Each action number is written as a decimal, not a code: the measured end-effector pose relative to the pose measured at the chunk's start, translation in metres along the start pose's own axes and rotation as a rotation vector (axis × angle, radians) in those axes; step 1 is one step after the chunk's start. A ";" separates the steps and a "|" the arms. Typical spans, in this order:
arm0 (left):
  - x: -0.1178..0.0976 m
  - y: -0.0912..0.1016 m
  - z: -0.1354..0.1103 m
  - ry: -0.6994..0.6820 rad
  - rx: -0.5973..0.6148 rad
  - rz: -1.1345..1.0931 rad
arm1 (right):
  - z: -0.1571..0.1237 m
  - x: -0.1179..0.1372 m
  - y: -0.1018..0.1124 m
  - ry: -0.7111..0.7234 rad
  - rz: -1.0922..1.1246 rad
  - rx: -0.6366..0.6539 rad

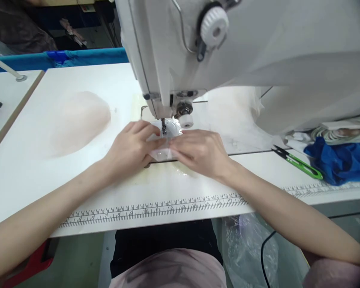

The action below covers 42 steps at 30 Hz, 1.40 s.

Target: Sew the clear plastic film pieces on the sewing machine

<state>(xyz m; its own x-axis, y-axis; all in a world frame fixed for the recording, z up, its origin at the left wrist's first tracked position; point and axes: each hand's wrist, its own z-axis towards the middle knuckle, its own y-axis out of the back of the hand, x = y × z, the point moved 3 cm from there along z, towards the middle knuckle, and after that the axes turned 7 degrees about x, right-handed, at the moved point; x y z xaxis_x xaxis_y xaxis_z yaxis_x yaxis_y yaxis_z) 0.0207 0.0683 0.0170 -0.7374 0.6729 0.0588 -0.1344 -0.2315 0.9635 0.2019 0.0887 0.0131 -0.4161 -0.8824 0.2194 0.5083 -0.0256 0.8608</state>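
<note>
Fabric [161, 154] (sheer) near presser foot [164, 129]

Bright bench [27, 176], glints beside the presser foot [164, 128], left hand [130, 146] and right hand [202, 152] softly blurred, top-right corner dark!

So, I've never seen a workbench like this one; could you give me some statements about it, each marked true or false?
1. The bare left hand and the bare right hand are both near the needle of the big white sewing machine. True.
2. The green-handled snips with dark blades lie beside the crumpled blue cloth. True.
3. The right hand is holding the snips. False: its fingers are at the thin, translucent white material.
4. The printed ruler with black markings runs along the near edge of the white tabletop. True.
5. The snips lie to the left of both hands. False: they lie to the right.
</note>
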 end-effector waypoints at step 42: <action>-0.016 -0.005 -0.020 -0.049 -0.040 0.046 | 0.000 0.004 -0.007 0.148 -0.292 0.059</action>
<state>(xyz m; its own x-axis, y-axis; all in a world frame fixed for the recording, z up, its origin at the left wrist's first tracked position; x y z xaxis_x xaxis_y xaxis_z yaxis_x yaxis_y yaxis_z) 0.0202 0.0448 0.0056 -0.7101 0.6945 0.1162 -0.1287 -0.2903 0.9483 0.1970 0.0854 0.0082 -0.4218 -0.9005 -0.1061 0.3374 -0.2645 0.9034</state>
